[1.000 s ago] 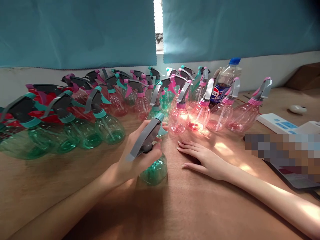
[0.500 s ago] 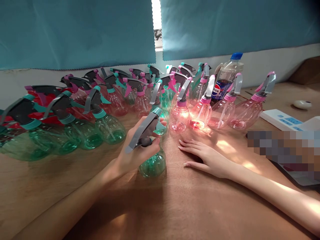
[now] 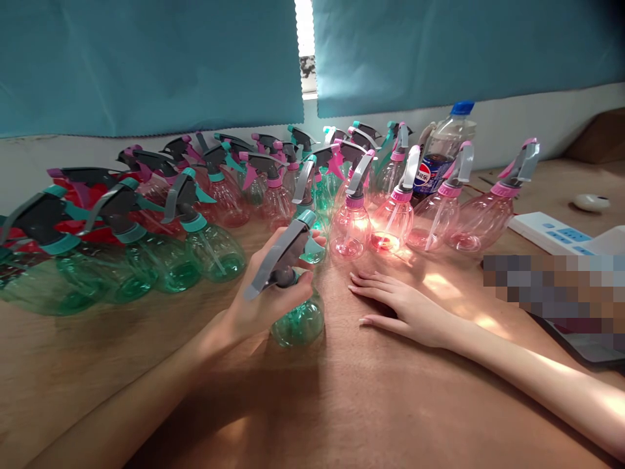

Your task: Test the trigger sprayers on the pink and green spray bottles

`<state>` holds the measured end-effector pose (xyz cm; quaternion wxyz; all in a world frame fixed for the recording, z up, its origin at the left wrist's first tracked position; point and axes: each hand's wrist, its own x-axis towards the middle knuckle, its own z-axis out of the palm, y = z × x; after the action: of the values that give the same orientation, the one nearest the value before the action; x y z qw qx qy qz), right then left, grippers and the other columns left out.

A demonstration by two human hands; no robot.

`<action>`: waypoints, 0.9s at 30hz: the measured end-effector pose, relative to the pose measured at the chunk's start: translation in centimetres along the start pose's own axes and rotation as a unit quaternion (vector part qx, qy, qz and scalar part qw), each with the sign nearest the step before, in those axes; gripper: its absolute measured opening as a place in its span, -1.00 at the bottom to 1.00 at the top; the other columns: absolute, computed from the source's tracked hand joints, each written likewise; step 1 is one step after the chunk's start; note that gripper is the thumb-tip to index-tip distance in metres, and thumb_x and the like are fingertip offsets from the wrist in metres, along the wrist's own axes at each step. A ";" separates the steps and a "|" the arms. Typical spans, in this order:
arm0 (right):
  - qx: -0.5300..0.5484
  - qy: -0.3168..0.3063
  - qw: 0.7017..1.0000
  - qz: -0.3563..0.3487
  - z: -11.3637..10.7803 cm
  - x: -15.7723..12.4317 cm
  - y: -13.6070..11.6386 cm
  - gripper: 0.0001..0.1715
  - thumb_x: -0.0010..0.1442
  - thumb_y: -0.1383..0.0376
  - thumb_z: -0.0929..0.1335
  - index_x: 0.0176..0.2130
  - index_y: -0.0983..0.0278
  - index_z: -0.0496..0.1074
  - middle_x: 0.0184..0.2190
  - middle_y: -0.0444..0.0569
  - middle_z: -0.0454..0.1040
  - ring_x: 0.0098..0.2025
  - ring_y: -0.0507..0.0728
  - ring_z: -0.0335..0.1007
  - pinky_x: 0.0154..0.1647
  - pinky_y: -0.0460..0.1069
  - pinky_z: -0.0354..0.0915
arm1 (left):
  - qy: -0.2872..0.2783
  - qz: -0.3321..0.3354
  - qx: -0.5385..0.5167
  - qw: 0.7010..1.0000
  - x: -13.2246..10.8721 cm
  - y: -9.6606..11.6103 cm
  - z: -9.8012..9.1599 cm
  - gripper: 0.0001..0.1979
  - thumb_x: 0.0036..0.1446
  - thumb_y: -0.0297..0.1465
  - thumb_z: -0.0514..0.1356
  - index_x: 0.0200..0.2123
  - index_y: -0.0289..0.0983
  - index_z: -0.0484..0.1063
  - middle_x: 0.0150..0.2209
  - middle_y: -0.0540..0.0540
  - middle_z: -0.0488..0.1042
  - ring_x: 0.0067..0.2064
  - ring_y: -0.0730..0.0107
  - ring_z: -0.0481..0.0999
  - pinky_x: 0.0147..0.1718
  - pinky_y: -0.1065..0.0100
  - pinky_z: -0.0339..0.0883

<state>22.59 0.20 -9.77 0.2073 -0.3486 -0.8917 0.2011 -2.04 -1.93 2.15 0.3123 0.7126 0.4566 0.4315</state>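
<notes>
Hiding neck of green bottle [image 3: 300,324]: left hand [image 3: 263,303].

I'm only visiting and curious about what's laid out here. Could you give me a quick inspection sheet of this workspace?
Surface: brown wooden table, with sunlit patches.
Job's things: green spray bottle, upright, with a grey trigger head.
Clutter: green spray bottles in rows at left; pink spray bottles behind; Pepsi bottle; white power strip at right.
Hands: left hand shut around the bottle's trigger head; right hand flat on the table, fingers extended, holding nothing.
Cables: nothing seen.
Surroundings: teal curtains above a white wall, daylight through the gap.
</notes>
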 end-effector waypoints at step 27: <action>-0.001 -0.001 1.000 0.000 -0.1 0.0 0.0 -0.33 0.33 -0.01 0.30 0.29 0.25 0.29 0.30 0.12 0.29 0.36 0.33 0.13 0.34 0.33 0.12 | -0.012 0.040 0.034 0.999 0.5 -1.5 -0.5 -0.79 0.00 -0.45 0.10 -0.23 -0.24 0.34 -0.27 -0.02 0.36 -0.44 0.51 0.37 -0.45 0.38 0.25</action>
<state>22.59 0.25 -9.70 0.2059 -0.3482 -0.8923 0.2005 -2.96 -0.85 1.26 0.2760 0.7457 0.4381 0.4193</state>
